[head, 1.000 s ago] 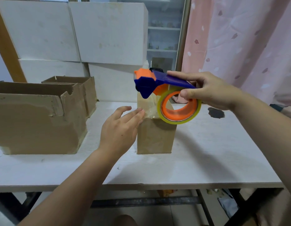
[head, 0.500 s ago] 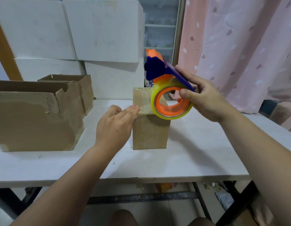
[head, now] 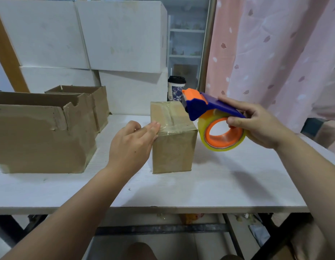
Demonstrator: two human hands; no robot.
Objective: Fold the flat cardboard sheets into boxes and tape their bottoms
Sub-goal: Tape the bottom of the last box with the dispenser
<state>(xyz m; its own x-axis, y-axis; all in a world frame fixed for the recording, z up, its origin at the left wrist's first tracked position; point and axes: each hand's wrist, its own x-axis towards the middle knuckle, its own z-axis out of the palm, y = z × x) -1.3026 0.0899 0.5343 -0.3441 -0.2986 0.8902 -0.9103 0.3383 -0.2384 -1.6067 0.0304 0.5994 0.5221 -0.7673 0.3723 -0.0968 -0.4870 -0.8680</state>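
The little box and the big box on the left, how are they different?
The little box is closed on top with clear tape; the big box is open on top. The little box looks neat; the big box has a torn edge. Both are brown cardboard.

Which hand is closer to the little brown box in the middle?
Left. The left hand touches the little box at its top left edge. The right hand is off to the box's right, holding the tape dispenser.
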